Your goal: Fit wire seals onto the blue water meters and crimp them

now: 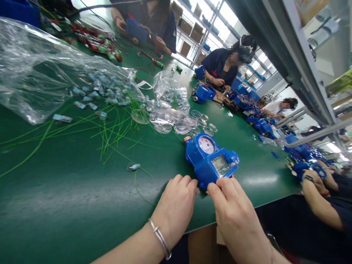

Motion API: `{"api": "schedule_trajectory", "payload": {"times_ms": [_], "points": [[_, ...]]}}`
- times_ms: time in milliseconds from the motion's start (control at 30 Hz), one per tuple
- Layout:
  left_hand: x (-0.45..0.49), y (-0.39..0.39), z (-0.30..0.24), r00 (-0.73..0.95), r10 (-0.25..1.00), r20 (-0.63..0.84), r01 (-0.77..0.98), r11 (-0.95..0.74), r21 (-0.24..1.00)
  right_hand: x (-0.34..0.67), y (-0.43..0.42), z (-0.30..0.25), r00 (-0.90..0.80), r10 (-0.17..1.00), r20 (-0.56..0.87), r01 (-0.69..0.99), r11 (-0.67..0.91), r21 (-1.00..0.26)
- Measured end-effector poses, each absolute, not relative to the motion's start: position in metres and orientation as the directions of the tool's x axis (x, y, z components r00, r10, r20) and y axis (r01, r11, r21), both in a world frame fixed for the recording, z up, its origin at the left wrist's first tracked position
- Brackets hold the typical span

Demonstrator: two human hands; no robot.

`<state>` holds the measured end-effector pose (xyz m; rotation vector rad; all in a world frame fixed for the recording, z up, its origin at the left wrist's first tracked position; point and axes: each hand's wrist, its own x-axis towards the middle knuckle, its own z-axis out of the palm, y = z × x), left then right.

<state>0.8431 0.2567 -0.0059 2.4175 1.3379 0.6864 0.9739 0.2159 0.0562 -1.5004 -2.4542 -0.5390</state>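
A blue water meter with a round dial and a small display window lies on the green table near its front edge. My left hand, a silver bracelet on its wrist, has its fingers curled and rests against the meter's near left corner. My right hand pinches at the meter's near edge with thumb and forefinger. What the fingertips hold, if anything, is hidden.
Thin green wires and small seal pieces spill from a large clear plastic bag at left. Clear round lenses lie behind the meter. Other people work at the far end and along the right with more blue meters.
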Motion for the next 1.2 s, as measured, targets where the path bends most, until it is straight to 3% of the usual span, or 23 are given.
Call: {"api": "schedule_trajectory", "payload": {"times_ms": [300,667,933,1100,1200], "points": [[0.843,0.256,-0.009,0.453,0.852,0.263,0.71,-0.523,0.472,0.975,0.216,0.06,-0.458,0.792,0.403,0.889,0.41,0.203],[0.843,0.256,-0.008,0.452,0.853,0.262,0.695,-0.521,0.496,0.97,0.22,0.061,-0.466,0.818,0.338,0.882,0.401,0.245],[0.842,0.261,0.004,0.425,0.881,0.207,0.616,-0.449,0.647,0.963,0.22,0.048,-0.501,0.787,0.359,0.848,0.364,0.385],[0.84,0.258,0.004,0.416,0.895,0.162,0.696,-0.428,0.576,0.969,0.215,0.034,-0.513,0.733,0.447,0.858,0.414,0.304],[0.832,0.252,0.009,0.448,0.879,0.164,0.767,-0.472,0.434,0.979,0.21,0.024,-0.436,0.747,0.502,0.898,0.4,0.185]]}}
